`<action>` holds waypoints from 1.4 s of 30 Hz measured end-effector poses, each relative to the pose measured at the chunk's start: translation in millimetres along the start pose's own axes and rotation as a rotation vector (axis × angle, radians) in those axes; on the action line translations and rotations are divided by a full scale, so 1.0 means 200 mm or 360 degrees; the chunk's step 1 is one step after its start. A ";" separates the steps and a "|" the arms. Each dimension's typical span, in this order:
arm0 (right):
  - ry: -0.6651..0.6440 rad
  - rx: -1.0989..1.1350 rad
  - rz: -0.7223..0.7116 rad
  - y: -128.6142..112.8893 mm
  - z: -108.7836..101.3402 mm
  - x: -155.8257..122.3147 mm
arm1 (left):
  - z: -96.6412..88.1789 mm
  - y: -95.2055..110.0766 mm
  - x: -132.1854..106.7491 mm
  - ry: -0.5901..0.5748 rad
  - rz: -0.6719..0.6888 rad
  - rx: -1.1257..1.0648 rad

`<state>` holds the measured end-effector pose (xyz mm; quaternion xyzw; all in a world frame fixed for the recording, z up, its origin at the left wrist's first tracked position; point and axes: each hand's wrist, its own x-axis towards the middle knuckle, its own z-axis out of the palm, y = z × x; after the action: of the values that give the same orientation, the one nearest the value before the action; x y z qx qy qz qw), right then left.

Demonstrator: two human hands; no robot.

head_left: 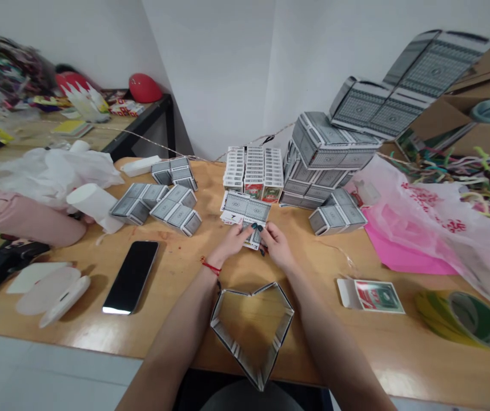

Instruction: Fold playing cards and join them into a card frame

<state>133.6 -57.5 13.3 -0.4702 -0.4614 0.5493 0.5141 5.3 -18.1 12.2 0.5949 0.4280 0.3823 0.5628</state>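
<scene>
My left hand and my right hand meet at the middle of the table, both closed, with thumbs together on a playing card. Grey-patterned playing cards lie just beyond the fingers, partly overlapped by a card showing its white face. How many cards are pinched is hidden by the fingers. Between my forearms stands a heart-shaped ring of folded cards, its middle open to the wood. Behind the hands are packed rows of card boxes.
Folded-card blocks stand at left, and a tall card-block stack leans upward at right. A phone, white cup and pink roll lie left. An opened card box, yellow tape roll and plastic bag lie right.
</scene>
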 end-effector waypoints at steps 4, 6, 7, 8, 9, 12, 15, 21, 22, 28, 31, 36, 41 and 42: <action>0.0021 0.0083 0.0053 0.00 0.00 0.00 | 0.00 0.00 0.00 -0.0055 0.0014 -0.0081; 0.0035 0.0110 0.0050 0.00 0.01 -0.01 | 0.00 0.01 0.00 -0.0068 0.0024 -0.0102; 0.0043 0.0109 0.0045 0.00 0.01 -0.01 | 0.00 0.01 0.00 -0.0068 0.0025 -0.0098; 0.0054 0.0094 0.0041 0.00 0.02 -0.01 | 0.00 0.01 0.00 -0.0062 0.0030 -0.0086; 0.0068 0.0069 0.0039 0.00 0.02 -0.01 | 0.00 0.01 0.00 -0.0049 0.0041 -0.0066; 0.0055 0.0008 0.0048 0.00 0.03 -0.02 | 0.01 0.00 0.00 0.0024 0.0052 0.0018; -0.0096 0.0096 0.0070 0.00 0.03 -0.02 | 0.01 -0.01 0.02 0.0133 0.0033 0.0095; -0.0331 0.0324 0.0058 0.02 0.01 -0.01 | 0.02 0.01 0.02 0.0281 0.0069 0.0142; -0.0347 0.0349 0.0068 0.02 0.01 -0.01 | 0.02 0.01 0.01 0.0268 0.0065 0.0129; -0.0285 0.0321 0.0067 0.02 0.01 -0.02 | 0.04 0.02 0.00 0.0147 -0.0010 -0.0020; -0.0195 0.0281 0.0066 0.02 0.02 -0.01 | 0.05 0.04 0.00 0.0204 0.0007 0.0069; -0.0048 0.0260 0.0102 0.03 0.02 0.01 | 0.06 0.04 -0.01 0.0166 -0.0004 0.0232; 0.0066 0.0185 0.0141 0.02 0.02 0.02 | 0.07 0.02 -0.02 0.0087 0.0049 0.0387; 0.0087 0.0176 0.0135 0.02 0.02 0.02 | 0.07 0.01 -0.02 0.0065 0.0055 0.0407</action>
<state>128.1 -54.3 9.5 -0.4750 -0.3958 0.5823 0.5279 17.8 -27.3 13.5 0.6613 0.4742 0.3464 0.4667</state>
